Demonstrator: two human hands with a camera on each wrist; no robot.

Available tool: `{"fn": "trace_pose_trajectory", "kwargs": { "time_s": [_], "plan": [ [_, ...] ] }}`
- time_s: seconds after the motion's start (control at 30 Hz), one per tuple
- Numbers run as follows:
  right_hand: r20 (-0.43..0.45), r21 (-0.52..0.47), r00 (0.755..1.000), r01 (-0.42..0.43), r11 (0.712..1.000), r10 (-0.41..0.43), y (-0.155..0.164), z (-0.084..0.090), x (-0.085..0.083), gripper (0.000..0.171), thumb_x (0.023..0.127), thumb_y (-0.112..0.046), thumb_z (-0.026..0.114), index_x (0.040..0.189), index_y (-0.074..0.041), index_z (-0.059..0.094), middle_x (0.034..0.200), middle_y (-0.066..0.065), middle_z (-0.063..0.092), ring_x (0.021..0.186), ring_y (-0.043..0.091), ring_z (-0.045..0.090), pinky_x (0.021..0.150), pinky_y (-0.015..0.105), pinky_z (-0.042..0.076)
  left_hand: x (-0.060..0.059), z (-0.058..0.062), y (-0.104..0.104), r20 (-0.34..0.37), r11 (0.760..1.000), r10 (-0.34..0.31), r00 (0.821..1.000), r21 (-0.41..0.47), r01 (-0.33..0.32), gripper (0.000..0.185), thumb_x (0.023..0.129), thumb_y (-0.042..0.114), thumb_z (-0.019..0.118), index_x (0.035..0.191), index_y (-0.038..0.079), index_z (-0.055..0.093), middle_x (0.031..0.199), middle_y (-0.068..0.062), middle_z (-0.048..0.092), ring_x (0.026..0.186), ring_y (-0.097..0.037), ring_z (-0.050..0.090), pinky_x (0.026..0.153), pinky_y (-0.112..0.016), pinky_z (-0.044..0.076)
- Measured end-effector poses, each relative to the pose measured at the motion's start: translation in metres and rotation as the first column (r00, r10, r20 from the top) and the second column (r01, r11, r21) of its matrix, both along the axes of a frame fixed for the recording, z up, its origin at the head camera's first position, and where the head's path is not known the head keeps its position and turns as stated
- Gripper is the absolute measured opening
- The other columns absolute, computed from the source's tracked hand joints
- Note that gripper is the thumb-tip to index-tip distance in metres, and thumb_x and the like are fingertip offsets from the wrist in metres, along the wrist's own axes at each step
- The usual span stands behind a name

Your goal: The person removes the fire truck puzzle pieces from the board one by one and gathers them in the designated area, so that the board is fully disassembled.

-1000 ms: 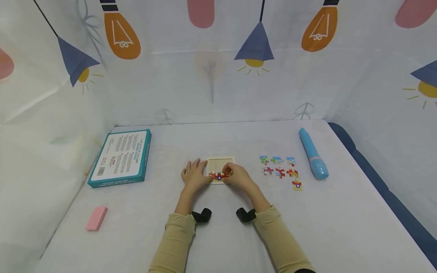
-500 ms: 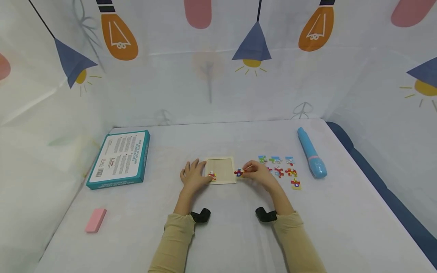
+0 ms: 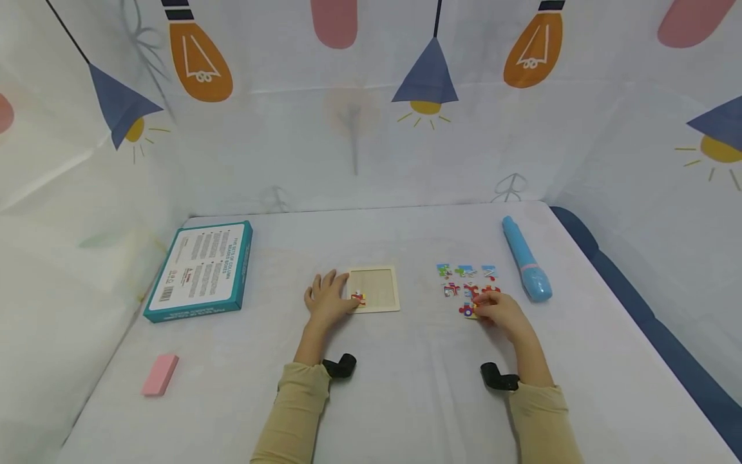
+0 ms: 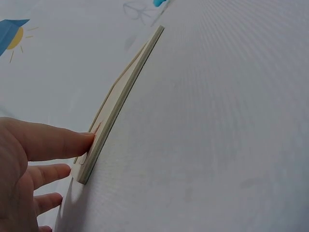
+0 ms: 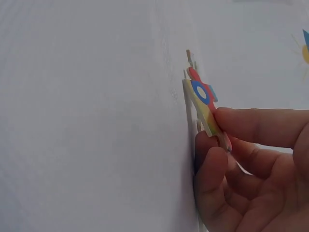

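My left hand (image 3: 327, 301) lies spread at the left side of a shallow wooden puzzle tray (image 3: 379, 289). Its thumb presses on a small red and yellow puzzle piece (image 3: 360, 298) in the tray's lower left corner; the left wrist view shows the thumb (image 4: 77, 141) over the tray's edge. My right hand (image 3: 505, 317), out to the right, pinches another puzzle piece (image 5: 203, 96), red and yellow with a blue and white wheel, between thumb and fingers. Several loose puzzle pieces (image 3: 466, 271) lie in rows just beyond that hand, which hides some of them.
A teal and white box (image 3: 199, 267) lies at the back left, with a pink block (image 3: 160, 375) nearer the front. To the right of the loose pieces is a light blue pen-like device (image 3: 526, 261). A printed curtain (image 3: 278, 142) hangs behind the white table.
The right hand has lifted its puzzle piece out of the tray and carried it right, to the loose pieces. The left hand keeps its place, thumb on the corner piece.
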State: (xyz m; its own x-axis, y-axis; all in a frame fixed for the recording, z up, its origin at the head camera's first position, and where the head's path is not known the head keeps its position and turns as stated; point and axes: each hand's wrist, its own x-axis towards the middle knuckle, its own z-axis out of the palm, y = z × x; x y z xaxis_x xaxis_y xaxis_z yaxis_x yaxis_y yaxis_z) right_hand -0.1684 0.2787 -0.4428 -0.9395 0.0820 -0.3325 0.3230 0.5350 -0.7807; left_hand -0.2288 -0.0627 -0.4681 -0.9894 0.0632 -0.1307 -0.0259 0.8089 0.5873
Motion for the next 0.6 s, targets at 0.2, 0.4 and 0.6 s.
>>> {"fn": "trace_pose_trajectory", "kwargs": {
  "time_s": [0.2,0.4,0.6],
  "plan": [
    [0.002,0.119,0.999,0.031,0.992,-0.032,0.004,0.003,0.004,0.031,0.083,-0.01,0.061,0.108,0.009,0.057,0.09,0.014,0.059,0.07,0.01,0.052,0.06,0.021,0.045,0.001,0.002,0.0,0.001,1.0,-0.002,1.0,0.0,0.002,0.066,0.073,0.033,0.067,0.134,0.019,0.047,0.15,-0.01,0.03,0.141,-0.038,0.011,0.109,-0.058,0.008],
    [-0.021,0.276,0.999,0.036,0.96,-0.032,0.001,0.003,0.004,0.027,0.078,-0.013,0.064,0.099,0.004,0.059,0.073,0.007,0.056,0.065,0.014,0.051,0.057,0.024,0.038,0.003,0.002,0.0,0.002,1.0,-0.005,1.0,0.008,0.005,0.066,0.073,0.032,0.067,0.134,0.018,0.048,0.15,-0.01,0.03,0.141,-0.038,0.011,0.109,-0.059,0.008],
    [-0.02,0.331,0.999,0.053,0.942,-0.049,-0.007,0.006,0.001,0.029,0.079,-0.015,0.065,0.102,0.001,0.057,0.084,0.013,0.055,0.075,0.022,0.05,0.059,0.025,0.037,0.002,0.003,0.0,0.0,1.0,-0.008,1.0,0.011,0.008,0.066,0.073,0.032,0.067,0.134,0.017,0.047,0.15,-0.011,0.03,0.141,-0.039,0.011,0.108,-0.059,0.007]
  ]
}}
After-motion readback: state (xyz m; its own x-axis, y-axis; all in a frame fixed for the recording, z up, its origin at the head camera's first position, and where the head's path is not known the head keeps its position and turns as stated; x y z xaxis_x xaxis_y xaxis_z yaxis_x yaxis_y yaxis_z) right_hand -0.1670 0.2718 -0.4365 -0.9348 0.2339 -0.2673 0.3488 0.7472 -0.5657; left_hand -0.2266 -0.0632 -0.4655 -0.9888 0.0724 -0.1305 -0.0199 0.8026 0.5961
